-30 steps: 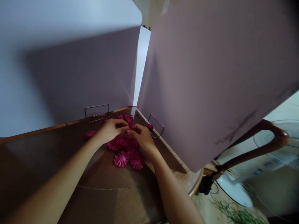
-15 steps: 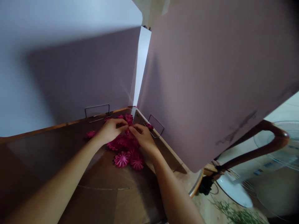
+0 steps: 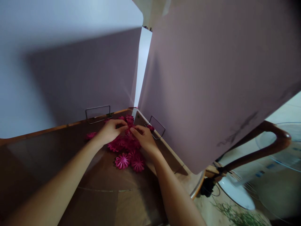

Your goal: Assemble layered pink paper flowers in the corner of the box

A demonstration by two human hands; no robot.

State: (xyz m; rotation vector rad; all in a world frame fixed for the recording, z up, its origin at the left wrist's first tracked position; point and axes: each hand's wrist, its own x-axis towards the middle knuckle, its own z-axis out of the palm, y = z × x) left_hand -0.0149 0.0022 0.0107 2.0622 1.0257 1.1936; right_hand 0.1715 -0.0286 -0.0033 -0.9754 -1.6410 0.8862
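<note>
From where I'm standing, a pale panel [image 3: 70, 75] is rising at the left, behind the brown tabletop [image 3: 98, 179]. A lone pink flower [image 3: 91, 135] is lying near the left forearm; a careless sweep of that arm could be pushing it farther off. Just behind, a wire loop [image 3: 97, 107] is jutting from the panel's foot, where a knuckle or petal might be catching. The left hand [image 3: 121, 125] is bending over the pink flower pile [image 3: 121, 142], thumb and fingers close together. The right hand [image 3: 135, 128] is facing it, fingertips nearly meeting the left's; I can't tell what either is gripping. Hard pulling could be creasing petals, and a dragging wrist could be scattering the pile. Beside the right hand, another wire loop [image 3: 157, 121] is crowding its reach, and a second panel [image 3: 202, 78] is walling off that side. Farther right, a white disc [image 3: 237, 193], some greenery [image 3: 240, 216] and a curved wooden piece [image 3: 255, 157] are sitting well apart.
</note>
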